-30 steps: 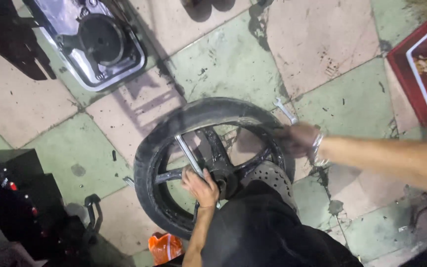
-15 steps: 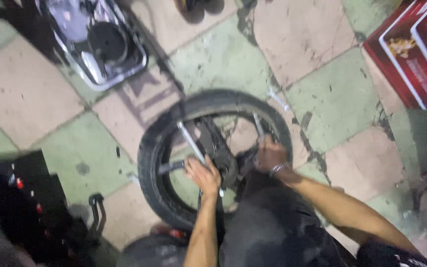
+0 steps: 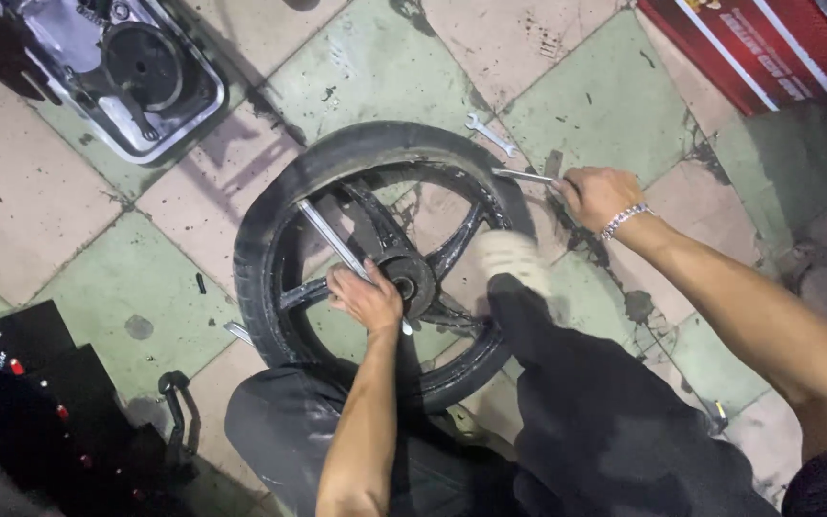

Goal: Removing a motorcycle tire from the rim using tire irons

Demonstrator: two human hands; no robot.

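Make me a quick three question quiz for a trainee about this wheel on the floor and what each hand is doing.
1. True or false: the black motorcycle wheel with its rubber tyre lies flat on the tiled floor.
2. What does the left hand grip? A) long metal bar B) red box C) hammer
3. Which hand reaches the thin metal tool beside the tyre?

Key: 1 true. 2 A, the long metal bar. 3 the right hand.

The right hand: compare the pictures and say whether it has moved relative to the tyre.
Yes. The right hand has moved outward from inside the tyre, off the spokes, and is now beyond its rim over the floor, gripping a metal bar.
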